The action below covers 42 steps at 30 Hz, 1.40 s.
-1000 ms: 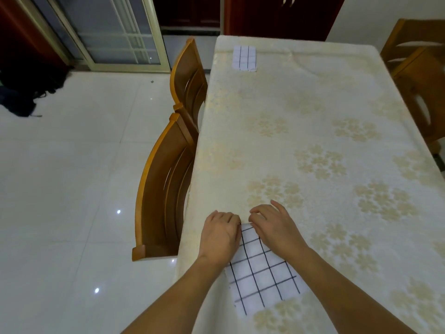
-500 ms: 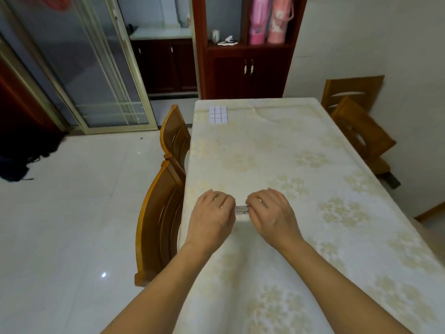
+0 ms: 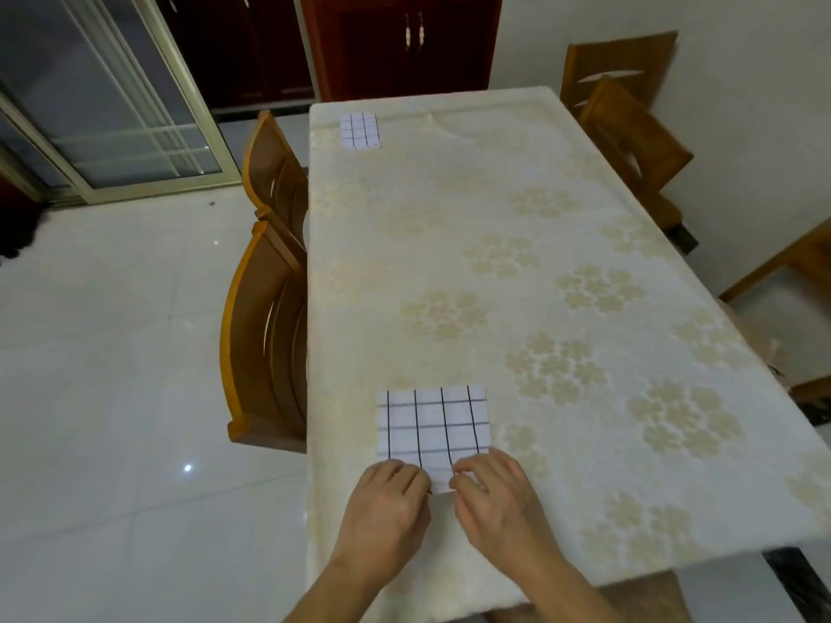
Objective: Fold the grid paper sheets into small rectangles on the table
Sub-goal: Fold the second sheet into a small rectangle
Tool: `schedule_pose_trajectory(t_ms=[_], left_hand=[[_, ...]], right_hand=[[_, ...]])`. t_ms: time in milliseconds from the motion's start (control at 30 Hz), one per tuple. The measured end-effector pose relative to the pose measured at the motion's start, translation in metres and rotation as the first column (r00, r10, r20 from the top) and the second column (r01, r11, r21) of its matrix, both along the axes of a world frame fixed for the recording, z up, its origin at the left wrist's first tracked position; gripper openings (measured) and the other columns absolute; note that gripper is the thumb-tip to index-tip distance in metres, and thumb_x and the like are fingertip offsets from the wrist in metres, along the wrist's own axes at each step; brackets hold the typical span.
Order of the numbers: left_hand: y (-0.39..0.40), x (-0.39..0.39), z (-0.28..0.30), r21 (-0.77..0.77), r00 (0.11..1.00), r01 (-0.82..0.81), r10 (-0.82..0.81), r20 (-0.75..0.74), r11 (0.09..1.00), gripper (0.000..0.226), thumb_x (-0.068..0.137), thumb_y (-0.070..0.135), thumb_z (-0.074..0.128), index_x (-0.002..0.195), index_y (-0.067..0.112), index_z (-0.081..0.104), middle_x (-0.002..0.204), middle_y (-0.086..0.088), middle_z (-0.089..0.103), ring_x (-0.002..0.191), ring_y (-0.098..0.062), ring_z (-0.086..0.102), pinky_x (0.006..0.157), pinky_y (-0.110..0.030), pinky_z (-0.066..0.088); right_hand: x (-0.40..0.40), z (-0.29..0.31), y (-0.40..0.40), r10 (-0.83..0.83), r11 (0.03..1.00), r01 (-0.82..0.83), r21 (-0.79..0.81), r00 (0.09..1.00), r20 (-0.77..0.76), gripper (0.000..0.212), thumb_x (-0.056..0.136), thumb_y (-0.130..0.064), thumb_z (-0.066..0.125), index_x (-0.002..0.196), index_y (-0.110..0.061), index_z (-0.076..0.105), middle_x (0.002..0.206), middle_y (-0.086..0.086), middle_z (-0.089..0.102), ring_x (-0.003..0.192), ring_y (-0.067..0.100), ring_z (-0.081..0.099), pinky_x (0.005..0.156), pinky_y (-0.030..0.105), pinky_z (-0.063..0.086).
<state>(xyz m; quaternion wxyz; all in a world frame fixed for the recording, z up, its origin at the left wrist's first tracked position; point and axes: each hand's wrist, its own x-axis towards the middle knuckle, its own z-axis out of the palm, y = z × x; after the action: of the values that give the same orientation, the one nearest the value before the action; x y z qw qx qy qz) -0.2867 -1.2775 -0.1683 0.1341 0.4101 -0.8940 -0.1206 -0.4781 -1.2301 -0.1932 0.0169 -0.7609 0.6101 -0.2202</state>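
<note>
A white grid paper sheet (image 3: pixel 434 424) with black lines lies flat on the table (image 3: pixel 562 245) near its front left. My left hand (image 3: pixel 386 510) and my right hand (image 3: pixel 492 496) sit side by side at the sheet's near edge, fingers curled and pinching that edge between them. The near strip of the sheet is hidden under my fingers. A second, smaller grid paper (image 3: pixel 359 131) lies at the far left corner of the table, well beyond both hands.
The table wears a cream floral cloth. Two wooden chairs (image 3: pixel 265 326) stand along its left side, and more chairs (image 3: pixel 629 128) at the right. A dark cabinet (image 3: pixel 404 42) and a glass door (image 3: pixel 103 96) stand beyond. White tiled floor lies left.
The camera has tilted up and back down. The sheet now lies spread ahead of my hands, which hold its near edge instead of resting at its far end.
</note>
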Motion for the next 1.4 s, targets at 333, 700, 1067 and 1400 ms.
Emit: schedule_pose_trajectory(t_ms=[333, 700, 1067, 1400], left_hand=[[0.015, 0.001, -0.001, 0.04, 0.999, -0.011, 0.009, 0.042, 0.999, 0.002, 0.079, 0.021, 0.056, 0.08, 0.023, 0.058, 0.076, 0.007, 0.058, 0.07, -0.016, 0.051, 0.063, -0.028, 0.044], [-0.049, -0.001, -0.01, 0.034, 0.978, -0.027, 0.02, 0.206, 0.999, 0.017, 0.07, 0.023, 0.071, 0.086, 0.021, 0.065, 0.079, 0.004, 0.063, 0.07, -0.018, 0.057, 0.067, -0.03, 0.05], [-0.095, -0.002, -0.056, 0.056, 0.955, -0.107, 0.087, 0.285, 0.993, 0.033, 0.068, 0.027, 0.069, 0.099, 0.018, 0.064, 0.095, -0.001, 0.065, 0.08, -0.02, 0.06, 0.073, -0.034, 0.052], [-0.056, -0.01, -0.073, 0.11, 0.982, -0.08, 0.059, 0.182, 0.991, 0.059, 0.096, 0.037, 0.04, 0.147, 0.008, 0.044, 0.154, -0.013, 0.04, 0.143, -0.029, 0.038, 0.115, -0.046, 0.023]], right_hand=[[0.003, 0.004, 0.024, -0.094, 0.993, 0.097, 0.062, 0.995, -0.043, 0.014, 0.077, -0.015, 0.072, 0.089, -0.021, 0.07, 0.103, -0.004, 0.066, 0.099, 0.016, 0.062, 0.107, 0.043, 0.04], [0.003, -0.002, -0.042, -0.164, 0.983, 0.171, 0.061, 0.98, -0.112, 0.015, 0.075, -0.014, 0.072, 0.088, -0.02, 0.07, 0.104, -0.003, 0.066, 0.098, 0.018, 0.064, 0.109, 0.048, 0.037], [0.0, -0.05, -0.102, -0.219, 0.966, 0.226, 0.128, 0.973, -0.073, 0.019, 0.08, -0.012, 0.072, 0.096, -0.023, 0.072, 0.109, -0.002, 0.067, 0.102, 0.019, 0.064, 0.108, 0.051, 0.039], [0.005, -0.066, -0.059, -0.205, 0.958, 0.206, 0.198, 0.978, -0.027, 0.046, 0.1, -0.029, 0.042, 0.141, -0.012, 0.053, 0.149, 0.008, 0.049, 0.143, 0.027, 0.039, 0.116, 0.05, 0.031]])
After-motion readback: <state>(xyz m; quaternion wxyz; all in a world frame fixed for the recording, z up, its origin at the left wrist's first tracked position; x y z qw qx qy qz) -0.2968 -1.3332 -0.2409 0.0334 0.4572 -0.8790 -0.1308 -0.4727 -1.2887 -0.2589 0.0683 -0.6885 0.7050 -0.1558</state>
